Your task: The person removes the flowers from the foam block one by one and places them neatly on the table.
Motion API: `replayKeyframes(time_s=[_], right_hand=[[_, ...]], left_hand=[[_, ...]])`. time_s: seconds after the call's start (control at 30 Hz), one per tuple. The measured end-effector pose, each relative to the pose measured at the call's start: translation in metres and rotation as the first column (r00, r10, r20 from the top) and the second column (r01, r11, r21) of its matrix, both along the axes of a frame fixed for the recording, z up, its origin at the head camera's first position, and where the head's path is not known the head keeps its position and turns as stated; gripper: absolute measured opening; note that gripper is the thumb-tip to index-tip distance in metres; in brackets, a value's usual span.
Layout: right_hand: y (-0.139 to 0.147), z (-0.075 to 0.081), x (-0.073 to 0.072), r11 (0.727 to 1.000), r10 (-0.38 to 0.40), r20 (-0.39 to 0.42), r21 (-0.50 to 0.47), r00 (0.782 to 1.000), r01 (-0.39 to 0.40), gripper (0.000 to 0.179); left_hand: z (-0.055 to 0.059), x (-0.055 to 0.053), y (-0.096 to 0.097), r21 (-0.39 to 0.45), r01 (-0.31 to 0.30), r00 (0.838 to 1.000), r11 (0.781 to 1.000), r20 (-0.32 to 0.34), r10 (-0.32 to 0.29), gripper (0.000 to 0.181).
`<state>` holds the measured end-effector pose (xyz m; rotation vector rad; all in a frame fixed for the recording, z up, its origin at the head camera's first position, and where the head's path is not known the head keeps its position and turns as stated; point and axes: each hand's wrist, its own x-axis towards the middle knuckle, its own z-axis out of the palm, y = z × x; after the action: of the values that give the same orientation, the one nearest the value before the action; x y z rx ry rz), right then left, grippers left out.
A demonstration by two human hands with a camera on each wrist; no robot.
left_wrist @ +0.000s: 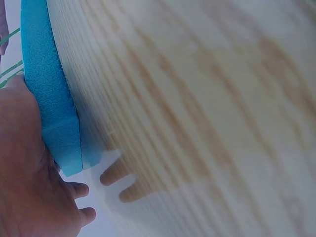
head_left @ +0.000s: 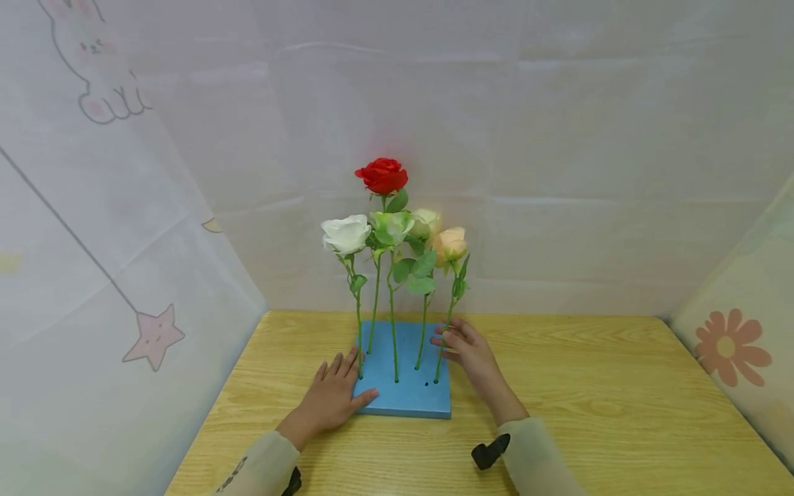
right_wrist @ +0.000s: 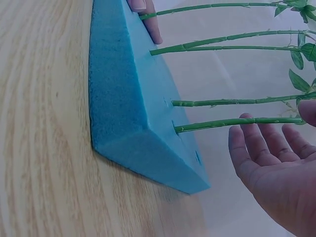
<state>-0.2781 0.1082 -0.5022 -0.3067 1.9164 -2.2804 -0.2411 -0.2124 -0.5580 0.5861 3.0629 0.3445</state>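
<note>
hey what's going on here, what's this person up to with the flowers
A person has both hands at a blue block on a wooden table. Five roses stand in it: red, white, greenish, cream and peach. The left hand rests on the block's left edge. The right hand is at the peach rose's stem; whether its fingers touch it is unclear.

Soft, even light falls across the tabletop [head_left: 558, 386] in the head view, with the backdrop [head_left: 397, 89] greyish towards the top and brighter at far left. In my left wrist view, whitish glare washes out the lower middle and mirrors my fingers [left_wrist: 77, 190]; my left hand [left_wrist: 27, 168] looks dark, the right side blurred. My right wrist view has a bluish cast.
</note>
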Motion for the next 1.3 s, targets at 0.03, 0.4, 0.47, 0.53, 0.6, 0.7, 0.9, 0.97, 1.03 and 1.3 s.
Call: replayKeyframes(time_s=[0.03,0.4,0.47,0.53,0.6,0.7,0.9,0.97,1.03,1.3], right_hand=[[-0.001,0.0,0.0,1.0,0.001,-0.004,0.005,1.0,-0.001,0.053],[-0.006,0.001,0.001,1.0,0.003,0.017,-0.007,1.0,-0.003,0.043],[-0.006,0.002,0.0,1.0,0.007,0.025,-0.015,1.0,-0.006,0.041],[-0.007,0.002,0.001,1.0,0.005,0.031,-0.015,1.0,-0.004,0.04],[-0.008,0.002,0.001,1.0,-0.003,0.036,-0.015,0.999,0.003,0.039],[-0.009,0.003,0.002,1.0,-0.012,0.041,-0.015,0.999,0.013,0.039],[-0.01,0.004,0.003,1.0,-0.017,0.045,-0.006,0.999,0.018,0.038],[-0.011,0.003,0.003,1.0,-0.02,0.047,0.0,0.999,0.02,0.037],[-0.011,0.003,0.002,1.0,-0.02,0.048,0.005,0.999,0.019,0.037],[-0.011,0.003,0.004,1.0,-0.025,0.053,0.012,0.998,0.024,0.036]], left_hand=[[0.0,0.0,0.0,-0.001,0.0,1.0,1.0,-0.001,0.0,0.095],[0.005,0.002,0.001,0.012,-0.001,1.0,1.0,0.005,0.001,0.094],[0.005,0.002,0.001,0.01,-0.003,1.0,1.0,0.005,0.003,0.094],[0.005,0.002,0.001,0.009,-0.004,1.0,1.0,0.007,0.004,0.094],[0.004,0.002,0.001,0.01,-0.003,1.0,1.0,0.003,0.003,0.094],[0.004,0.001,0.001,0.007,0.0,1.0,1.0,-0.003,0.0,0.094],[0.004,0.001,0.001,0.015,0.0,1.0,1.0,-0.001,0.0,0.095],[0.005,0.001,0.001,0.018,-0.001,1.0,1.0,0.004,0.001,0.095],[0.004,0.001,0.0,0.018,-0.002,1.0,1.0,0.008,0.002,0.094],[0.006,0.003,0.002,0.013,-0.011,1.0,1.0,0.024,0.011,0.095]])
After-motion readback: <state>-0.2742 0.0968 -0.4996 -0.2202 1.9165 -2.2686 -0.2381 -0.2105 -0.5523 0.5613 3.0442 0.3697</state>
